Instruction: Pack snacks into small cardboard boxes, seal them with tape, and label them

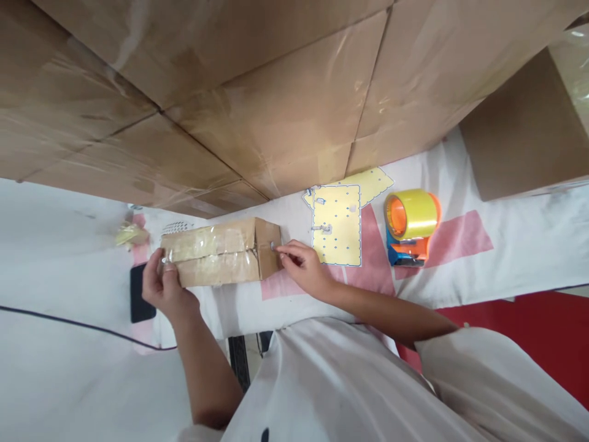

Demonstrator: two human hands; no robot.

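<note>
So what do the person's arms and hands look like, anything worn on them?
Both forearms are bare; the left hand and right hand show no gloves, rings or watch. Loose, short off-white sleeves cover the upper arms, matching the top.

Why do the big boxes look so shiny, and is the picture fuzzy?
In the head view, light glares off the clear tape on the stacked cartons and the small box; the tape dispenser looks sharp, while the crumpled bit at left is washed out.

Packing station: stacked taped cartons [276, 92]; tape dispenser [411, 227] on cloth-covered table [506, 245]
</note>
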